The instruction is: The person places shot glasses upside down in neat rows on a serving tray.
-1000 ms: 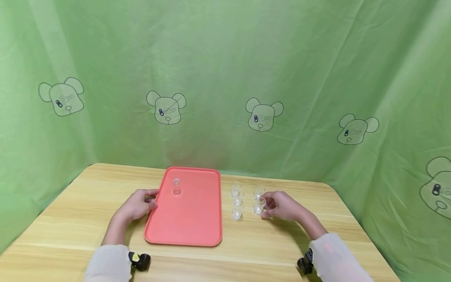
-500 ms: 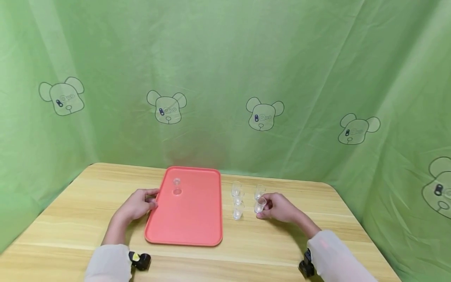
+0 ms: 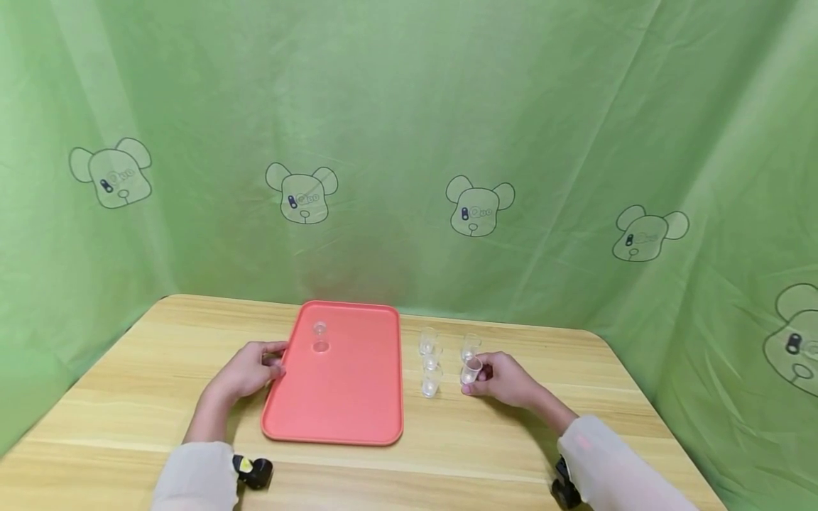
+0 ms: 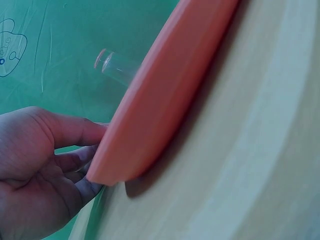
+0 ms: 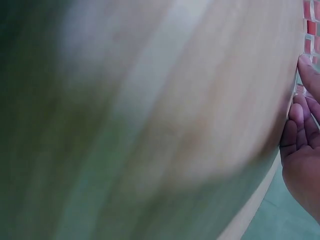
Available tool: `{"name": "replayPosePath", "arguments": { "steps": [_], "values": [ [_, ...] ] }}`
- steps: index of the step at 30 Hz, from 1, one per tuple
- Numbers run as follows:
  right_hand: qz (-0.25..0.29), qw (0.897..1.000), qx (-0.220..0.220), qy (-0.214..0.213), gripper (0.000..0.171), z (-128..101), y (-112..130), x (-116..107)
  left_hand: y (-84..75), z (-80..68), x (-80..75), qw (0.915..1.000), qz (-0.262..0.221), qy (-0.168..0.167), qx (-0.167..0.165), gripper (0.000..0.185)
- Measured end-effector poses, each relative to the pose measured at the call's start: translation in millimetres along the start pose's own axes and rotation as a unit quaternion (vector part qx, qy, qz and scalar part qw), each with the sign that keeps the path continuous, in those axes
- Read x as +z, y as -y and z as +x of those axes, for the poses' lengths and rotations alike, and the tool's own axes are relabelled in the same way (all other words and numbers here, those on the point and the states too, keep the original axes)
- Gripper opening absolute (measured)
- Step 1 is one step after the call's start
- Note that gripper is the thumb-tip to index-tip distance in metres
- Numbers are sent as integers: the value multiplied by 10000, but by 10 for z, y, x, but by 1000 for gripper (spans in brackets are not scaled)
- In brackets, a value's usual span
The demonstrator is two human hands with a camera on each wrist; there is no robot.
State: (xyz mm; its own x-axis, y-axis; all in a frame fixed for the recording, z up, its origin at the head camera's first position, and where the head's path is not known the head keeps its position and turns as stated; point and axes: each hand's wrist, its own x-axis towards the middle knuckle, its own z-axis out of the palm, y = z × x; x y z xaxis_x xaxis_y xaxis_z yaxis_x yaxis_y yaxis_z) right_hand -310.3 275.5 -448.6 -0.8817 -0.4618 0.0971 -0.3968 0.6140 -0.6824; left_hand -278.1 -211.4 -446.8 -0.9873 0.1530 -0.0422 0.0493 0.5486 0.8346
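A red tray [image 3: 339, 397] lies on the wooden table [image 3: 128, 383], with one small clear cup [image 3: 320, 338] standing near its far left corner. My left hand [image 3: 275, 360] grips the tray's left edge, thumb on top and fingers underneath; the left wrist view shows the hand [image 4: 75, 150], the tray rim [image 4: 165, 95] and the cup [image 4: 117, 65]. To the tray's right, my right hand [image 3: 481, 377] pinches another small clear cup [image 3: 471, 372] that stands on the table. In the right wrist view only fingers [image 5: 302, 145] show, at the right border; the table there is blurred.
Several more clear cups stand right of the tray: a row of three [image 3: 431, 362] and one [image 3: 470, 346] behind the held cup. Green cloth [image 3: 409, 142] closes off the back and sides. Black wrist cameras [image 3: 254, 471] sit at both sleeves.
My right hand's fingers have drawn in round the small cup. The left hand and the tray have not moved.
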Motion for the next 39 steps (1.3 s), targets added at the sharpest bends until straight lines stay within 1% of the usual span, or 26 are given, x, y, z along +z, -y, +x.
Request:
{"name": "replayPosePath", "arguments": {
  "steps": [7, 10, 15, 20, 24, 30, 34, 39],
  "values": [
    [-215, 9997, 64, 70, 25, -17, 11, -42, -19, 5, 1, 10000, 41, 8, 58, 49],
    [-210, 9997, 79, 135, 24, -23, 30, -65, -22, 5, 2, 9999, 69, 13, 80, 49],
    [-117, 9994, 199, 241, 20, -44, 106, -115, -10, 12, 16, 10000, 65, 5, 30, 49],
    [-181, 9990, 136, 382, 18, -63, 205, -186, 4, 20, 16, 9999, 112, 6, 45, 49],
    [-338, 9984, 11, 448, 21, -58, 264, -247, 6, 15, 16, 9999, 113, 15, 40, 50],
    [-348, 9978, -95, 561, 34, -15, 348, -318, -4, -2, 11, 9999, 135, 22, 70, 51],
    [-369, 9974, -114, 606, 36, 15, 409, -341, -9, -6, 3, 9999, 138, 18, 67, 51],
    [-552, 9968, -247, 519, 34, 69, 514, -382, -12, -5, 5, 10000, 82, 14, 23, 51]
  ]
}}
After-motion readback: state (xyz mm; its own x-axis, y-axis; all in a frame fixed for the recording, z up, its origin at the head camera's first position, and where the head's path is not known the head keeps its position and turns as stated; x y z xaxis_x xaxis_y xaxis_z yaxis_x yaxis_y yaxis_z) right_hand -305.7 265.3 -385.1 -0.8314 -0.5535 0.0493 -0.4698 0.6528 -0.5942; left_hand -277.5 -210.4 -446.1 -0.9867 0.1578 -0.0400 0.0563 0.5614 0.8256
